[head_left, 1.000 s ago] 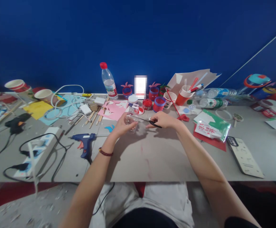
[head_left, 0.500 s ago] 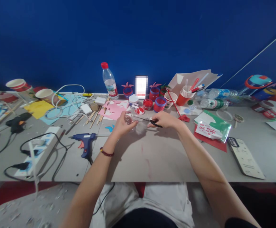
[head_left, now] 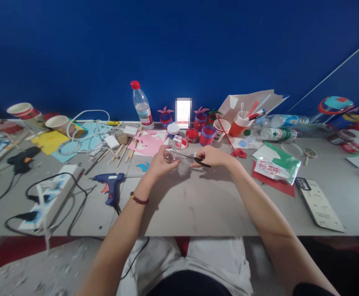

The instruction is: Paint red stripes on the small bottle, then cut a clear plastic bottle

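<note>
My left hand (head_left: 163, 163) is wrapped round a clear plastic bottle piece (head_left: 170, 155), whose outline is hard to make out. My right hand (head_left: 211, 156) grips black-handled scissors (head_left: 202, 163), their blades pointing left to the clear plastic. Whether the blades are inside its edge I cannot tell. Just beyond my hands stand an open jar of red paint (head_left: 192, 135), a white-lidded jar (head_left: 173, 130) and a red-and-purple painted cup (head_left: 208, 135). A red-stained lid (head_left: 180, 142) lies in front of them.
A blue glue gun (head_left: 112, 183) and a power strip (head_left: 51, 197) with cables lie at left. A tall red-capped bottle (head_left: 142, 107) stands behind pink paper (head_left: 148, 142). At right are a phone (head_left: 320, 205), a green sheet (head_left: 272, 154) and several plastic bottles (head_left: 279, 134).
The clear plastic sits slightly lower and more tilted in my left hand. Both hands have shifted only a little, with the scissors still at the plastic.
</note>
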Tool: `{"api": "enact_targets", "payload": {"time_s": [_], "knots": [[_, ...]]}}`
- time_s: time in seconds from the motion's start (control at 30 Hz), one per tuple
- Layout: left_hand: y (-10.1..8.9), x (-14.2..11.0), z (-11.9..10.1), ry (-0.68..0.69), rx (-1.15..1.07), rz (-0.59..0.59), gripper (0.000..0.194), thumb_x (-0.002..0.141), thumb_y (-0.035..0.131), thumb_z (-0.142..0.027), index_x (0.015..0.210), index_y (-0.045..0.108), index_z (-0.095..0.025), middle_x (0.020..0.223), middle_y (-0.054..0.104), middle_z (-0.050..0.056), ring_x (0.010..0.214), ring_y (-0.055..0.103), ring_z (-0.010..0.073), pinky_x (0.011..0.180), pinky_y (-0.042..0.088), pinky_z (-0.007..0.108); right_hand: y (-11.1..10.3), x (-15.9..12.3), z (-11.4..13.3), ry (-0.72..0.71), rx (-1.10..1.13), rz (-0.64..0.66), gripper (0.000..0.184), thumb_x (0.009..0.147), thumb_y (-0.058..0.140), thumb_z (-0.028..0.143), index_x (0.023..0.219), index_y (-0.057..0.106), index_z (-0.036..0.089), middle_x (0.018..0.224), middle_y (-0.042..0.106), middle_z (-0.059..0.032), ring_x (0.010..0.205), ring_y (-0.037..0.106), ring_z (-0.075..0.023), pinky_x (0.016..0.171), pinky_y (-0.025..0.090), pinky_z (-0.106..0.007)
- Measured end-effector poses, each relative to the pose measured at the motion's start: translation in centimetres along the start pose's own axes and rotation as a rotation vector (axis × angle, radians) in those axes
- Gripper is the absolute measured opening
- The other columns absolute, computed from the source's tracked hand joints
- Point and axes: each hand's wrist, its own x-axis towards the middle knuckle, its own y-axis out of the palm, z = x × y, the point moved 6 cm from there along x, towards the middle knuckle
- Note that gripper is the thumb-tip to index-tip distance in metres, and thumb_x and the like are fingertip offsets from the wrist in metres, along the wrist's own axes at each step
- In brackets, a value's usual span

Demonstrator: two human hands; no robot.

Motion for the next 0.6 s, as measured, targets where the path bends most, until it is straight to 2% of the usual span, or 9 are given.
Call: {"api": "enact_targets", "payload": {"time_s": [0.2,0.6], "knots": [[0.16,-0.16,-0.18,-0.016,0.074,-0.024,0.058,0.067,0.076,-0.044,0.112,0.047,-0.021,0.074,0.061,-0.004,0.064,0.06,0.015,0.063,0.048,0.029,0.22,0.28,-0.42,0.02,0.0,0.012,0.062,0.069,0.068,0.071,0.056,0.035,0.02,0.056,0.03,0.0048,0.056,0.027,-0.0105,0.052,0.02,-0.028],[-0.12,-0.38,-0.89,-0.042,0.102,-0.111,0.058,0.068,0.076,-0.043,0.113,0.048,-0.02,0.075,0.062,-0.003,0.064,0.06,0.0154,0.066,0.047,0.029,0.13,0.57,-0.24,-0.068,-0.027,-0.024,0.058,0.076,0.065,0.065,0.055,0.035,0.02,0.055,0.031,0.0052,0.056,0.028,-0.01,0.053,0.02,-0.029]]}}
